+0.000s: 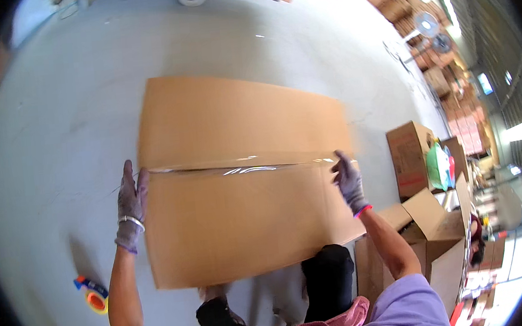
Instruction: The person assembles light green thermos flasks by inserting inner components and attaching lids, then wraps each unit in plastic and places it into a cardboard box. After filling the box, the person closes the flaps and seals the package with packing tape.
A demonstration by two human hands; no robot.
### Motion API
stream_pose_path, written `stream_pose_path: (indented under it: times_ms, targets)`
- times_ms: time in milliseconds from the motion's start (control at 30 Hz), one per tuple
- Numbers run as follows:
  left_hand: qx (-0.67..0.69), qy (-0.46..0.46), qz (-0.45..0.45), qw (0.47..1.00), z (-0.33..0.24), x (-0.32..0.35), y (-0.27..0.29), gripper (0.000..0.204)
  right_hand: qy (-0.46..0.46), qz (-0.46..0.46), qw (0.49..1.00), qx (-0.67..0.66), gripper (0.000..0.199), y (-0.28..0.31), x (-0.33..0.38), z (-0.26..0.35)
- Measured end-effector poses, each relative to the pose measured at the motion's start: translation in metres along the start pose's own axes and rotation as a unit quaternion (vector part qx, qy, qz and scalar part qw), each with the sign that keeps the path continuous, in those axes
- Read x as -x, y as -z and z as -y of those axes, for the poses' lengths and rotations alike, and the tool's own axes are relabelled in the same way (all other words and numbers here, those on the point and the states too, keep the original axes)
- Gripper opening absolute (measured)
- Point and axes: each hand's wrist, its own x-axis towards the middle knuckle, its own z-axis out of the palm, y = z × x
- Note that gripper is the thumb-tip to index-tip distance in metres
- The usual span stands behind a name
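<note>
A large brown cardboard carton (253,219) lies in front of me with its two flaps meeting along a middle seam. Clear packing tape (245,162) runs along that seam, shiny and a little wrinkled, and a dark gap shows beneath part of it. My left hand (131,199), gloved and with a bracelet at the wrist, is stretched out against the carton's left side by the seam's end. At the opposite end my right hand (350,183), also gloved, rests at the right edge near the tape, its fingers apart and slightly bent. Neither hand grips anything I can see.
A blue tape dispenser with a yellow roll (92,296) lies on the floor at left. Open cartons (431,222) stand close on my right, and another box (409,156) sits beyond them beside a green bag (439,166). Stacked cartons and fans (426,24) stand farther off.
</note>
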Motion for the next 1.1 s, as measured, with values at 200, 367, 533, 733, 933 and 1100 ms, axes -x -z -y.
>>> stream_pose_path:
  times_ms: [200,367,533,733,933,1100]
  targets:
    - [-0.008,0.081,0.051,0.995,-0.050,-0.004,-0.044,0.049,-0.058,-0.203,0.909,0.361,0.036,0.102,-0.085,-0.135]
    - [-0.037,0.117,0.001,0.992,-0.067,0.005,-0.033,0.056,-0.100,-0.121,0.934,0.320,0.043,0.060,-0.109,-0.113]
    - [-0.088,0.143,-0.007,0.986,-0.085,0.007,-0.059,0.057,-0.152,-0.172,0.933,0.277,0.041,0.062,-0.101,-0.129]
    - [0.017,0.237,-0.012,0.971,0.038,0.012,0.007,0.043,-0.170,-0.118,0.954,0.218,0.038,0.061,-0.107,-0.118]
    - [0.119,0.349,-0.057,0.928,-0.089,0.014,-0.020,0.044,-0.212,-0.083,0.960,0.164,0.038,0.080,-0.118,-0.127]
    - [-0.107,0.276,-0.016,0.955,-0.341,0.046,-0.074,0.040,-0.144,-0.089,0.981,0.090,0.042,0.124,-0.116,-0.229]
